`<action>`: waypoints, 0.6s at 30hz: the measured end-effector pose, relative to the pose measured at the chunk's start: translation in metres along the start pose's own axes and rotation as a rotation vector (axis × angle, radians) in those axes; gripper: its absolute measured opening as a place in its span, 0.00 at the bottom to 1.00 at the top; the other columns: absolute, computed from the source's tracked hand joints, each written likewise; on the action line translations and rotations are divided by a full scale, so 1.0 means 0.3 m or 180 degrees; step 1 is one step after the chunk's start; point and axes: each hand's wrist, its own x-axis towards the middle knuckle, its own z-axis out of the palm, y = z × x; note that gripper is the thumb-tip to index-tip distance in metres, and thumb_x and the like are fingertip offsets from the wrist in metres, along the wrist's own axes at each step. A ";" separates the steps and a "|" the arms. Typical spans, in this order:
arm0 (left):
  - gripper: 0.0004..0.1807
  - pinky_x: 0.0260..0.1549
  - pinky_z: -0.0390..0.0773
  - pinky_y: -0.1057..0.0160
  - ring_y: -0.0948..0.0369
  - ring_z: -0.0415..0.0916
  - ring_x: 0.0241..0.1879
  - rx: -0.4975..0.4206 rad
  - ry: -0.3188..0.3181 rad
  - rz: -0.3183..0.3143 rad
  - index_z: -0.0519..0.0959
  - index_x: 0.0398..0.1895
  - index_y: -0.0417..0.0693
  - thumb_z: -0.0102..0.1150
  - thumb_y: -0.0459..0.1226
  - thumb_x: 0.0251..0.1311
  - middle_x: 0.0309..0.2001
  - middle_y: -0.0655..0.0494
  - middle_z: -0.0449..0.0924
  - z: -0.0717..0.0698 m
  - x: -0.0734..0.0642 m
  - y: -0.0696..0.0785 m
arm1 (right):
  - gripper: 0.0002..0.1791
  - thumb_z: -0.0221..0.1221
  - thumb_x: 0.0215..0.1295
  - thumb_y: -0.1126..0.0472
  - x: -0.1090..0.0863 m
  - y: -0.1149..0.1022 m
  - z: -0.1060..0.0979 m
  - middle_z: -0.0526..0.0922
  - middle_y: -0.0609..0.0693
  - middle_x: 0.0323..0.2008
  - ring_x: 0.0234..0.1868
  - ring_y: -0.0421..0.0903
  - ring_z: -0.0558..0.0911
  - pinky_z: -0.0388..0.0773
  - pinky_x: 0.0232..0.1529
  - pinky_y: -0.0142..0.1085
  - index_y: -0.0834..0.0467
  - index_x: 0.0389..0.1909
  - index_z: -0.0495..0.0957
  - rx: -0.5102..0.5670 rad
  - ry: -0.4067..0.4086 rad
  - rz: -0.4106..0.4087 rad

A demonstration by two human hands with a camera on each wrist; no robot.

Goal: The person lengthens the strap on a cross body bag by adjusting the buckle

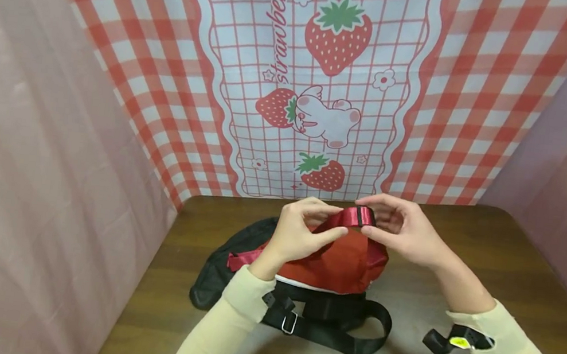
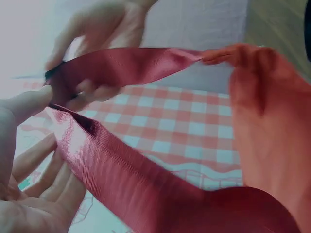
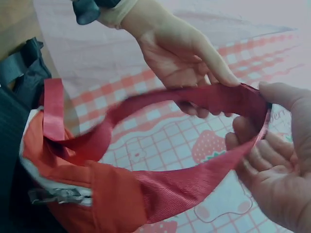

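Note:
A red strap (image 1: 341, 218) loops up from a red and black bag (image 1: 331, 265), with a black slider buckle (image 1: 360, 216) at the top of its loop. My left hand (image 1: 301, 231) pinches the strap beside the buckle between thumb and fingers. On the buckle's other side, my right hand (image 1: 410, 228) holds the strap, its thumb (image 3: 284, 94) at the buckle's edge and its fingers behind the band. Both hands face each other across the loop in the right wrist view, where the left hand (image 3: 180, 53) is farther off.
The bag lies on a brown wooden table (image 1: 502, 269). A black strap (image 1: 344, 342) with a metal buckle (image 1: 289, 322) trails in front of it. Behind hangs a strawberry-print checked cloth (image 1: 479, 94), with a pale curtain (image 1: 48, 146) at the left.

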 end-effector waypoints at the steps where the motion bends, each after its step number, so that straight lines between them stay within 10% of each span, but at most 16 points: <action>1: 0.19 0.48 0.89 0.67 0.59 0.90 0.43 0.0025 -0.0008 -0.0027 0.90 0.53 0.43 0.79 0.37 0.59 0.44 0.49 0.88 -0.008 0.001 -0.001 | 0.23 0.69 0.69 0.70 0.003 0.001 -0.002 0.87 0.47 0.49 0.45 0.41 0.88 0.89 0.47 0.30 0.64 0.64 0.79 -0.0033 -0.0012 0.0094; 18: 0.18 0.40 0.90 0.63 0.59 0.87 0.38 -0.0197 0.0212 -0.0012 0.90 0.51 0.42 0.78 0.34 0.57 0.45 0.44 0.91 -0.020 -0.005 -0.008 | 0.28 0.69 0.67 0.73 0.015 0.009 0.037 0.81 0.53 0.51 0.48 0.42 0.85 0.85 0.55 0.26 0.60 0.68 0.80 -0.0109 0.0009 -0.0200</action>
